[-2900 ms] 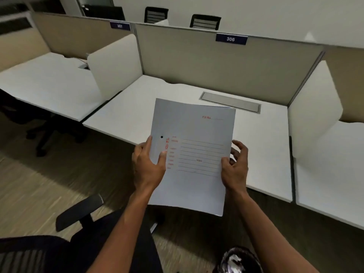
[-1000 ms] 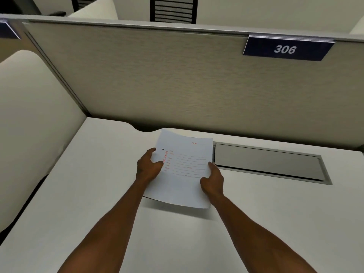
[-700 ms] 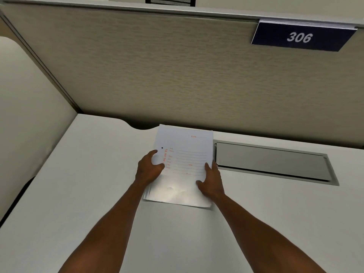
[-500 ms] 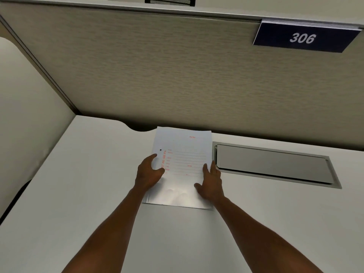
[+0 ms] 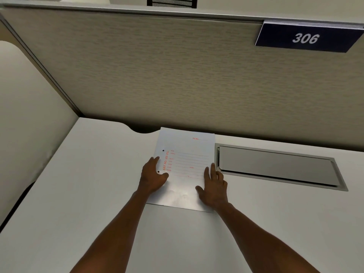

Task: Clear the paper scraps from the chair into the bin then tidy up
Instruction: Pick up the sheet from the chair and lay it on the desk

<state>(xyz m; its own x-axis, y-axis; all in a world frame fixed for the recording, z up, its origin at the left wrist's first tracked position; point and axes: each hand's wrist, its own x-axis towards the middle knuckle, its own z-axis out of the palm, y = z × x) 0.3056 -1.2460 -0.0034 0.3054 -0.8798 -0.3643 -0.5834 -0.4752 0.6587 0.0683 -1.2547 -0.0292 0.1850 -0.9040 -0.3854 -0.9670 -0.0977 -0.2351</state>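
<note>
Beside the metal cable hatch (image 5: pixel 275 166) set into the table (image 5: pixel 78 194), I see the white file folder (image 5: pixel 185 168) lying flat, its far edge close under the partition (image 5: pixel 157 71) that carries the 306 plate (image 5: pixel 305 37); its right edge lies just beside the hatch's left end. My left hand (image 5: pixel 152 176) rests on the folder's left margin next to the punched holes, thumb laid on the sheet and fingers only loosely bent, so the grip there is slack and clamped on nothing; my right hand (image 5: pixel 213 186) lies palm-down on the folder's right edge, fingers straight and spread, pressing and not pinching.

Judging progress: the folder looks set down square to the hatch, so I take this to be the tidying part of the job, and that one item seems nearly finished; only lifting both hands away remains for it. Whether the scraps have gone into the bin I cannot tell; neither the chair, the bin nor any scrap shows from this head view, which takes in only the table, the partition and a side divider (image 5: pixel 29 115) left of the folder. A slatted chair back (image 5: pixel 171 1) shows above the partition; it stands beyond it.
</note>
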